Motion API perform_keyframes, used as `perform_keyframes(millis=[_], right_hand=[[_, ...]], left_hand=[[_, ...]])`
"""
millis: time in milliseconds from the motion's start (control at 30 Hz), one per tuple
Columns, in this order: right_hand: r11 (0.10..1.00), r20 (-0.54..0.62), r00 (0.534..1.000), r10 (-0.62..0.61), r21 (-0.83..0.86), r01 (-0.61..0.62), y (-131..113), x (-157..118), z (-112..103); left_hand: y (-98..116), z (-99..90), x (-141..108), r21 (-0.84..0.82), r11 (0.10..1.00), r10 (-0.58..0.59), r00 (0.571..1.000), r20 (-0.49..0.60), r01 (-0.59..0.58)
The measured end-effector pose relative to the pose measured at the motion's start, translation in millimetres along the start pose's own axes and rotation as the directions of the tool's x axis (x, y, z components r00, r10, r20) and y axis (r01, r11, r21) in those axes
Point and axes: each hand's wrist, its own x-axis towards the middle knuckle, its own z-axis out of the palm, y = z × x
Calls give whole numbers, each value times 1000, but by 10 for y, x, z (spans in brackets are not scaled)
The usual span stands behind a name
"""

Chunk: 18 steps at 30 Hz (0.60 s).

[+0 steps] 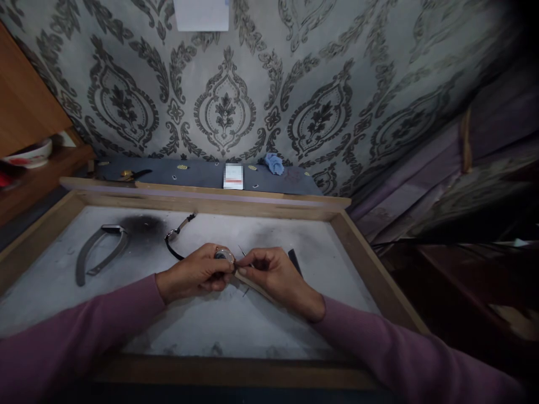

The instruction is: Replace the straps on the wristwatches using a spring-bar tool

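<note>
A round watch (224,256) is held at the middle of the white tray, its face turned up. My left hand (201,271) grips the case between thumb and fingers. My right hand (273,275) pinches at the case's right edge, where a light strap (254,283) runs down to the right beneath that hand. What exactly the right fingertips hold is too small to tell. Thin pointed bits show above and below the strap. Left of my hands lies a small watch (172,234) with a dark strap, and farther left a grey-banded watch (102,255).
A wooden frame (337,221) surrounds the white surface. A dark flat piece (295,261) lies beyond my right hand. Behind the frame are a phone-like card (233,176), a blue crumpled cloth (274,163) and a dark-and-yellow tool (133,175). A bowl (31,155) sits on the left shelf.
</note>
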Motion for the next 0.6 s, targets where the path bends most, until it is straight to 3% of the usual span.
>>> perform_keyframes(millis=[167, 267, 367, 500, 600], right_hand=[[998, 26, 1000, 1, -62, 1, -25, 59, -67], [957, -14, 1000, -28, -291, 23, -39, 120, -201], [795, -73, 991, -116, -605, 48, -63, 154, -372], [692, -111, 980, -166, -721, 35, -157, 68, -537], [507, -166, 968, -190, -860, -48, -240, -112, -584]], left_hand=[[2, -5, 8, 15, 1000, 0, 1000, -16, 0], [0, -5, 1, 18, 1000, 1, 1000, -22, -1], [-1, -7, -9, 23, 1000, 9, 1000, -23, -9], [10, -9, -20, 30, 999, 21, 999, -27, -20], [32, -9, -32, 44, 999, 30, 999, -36, -28]])
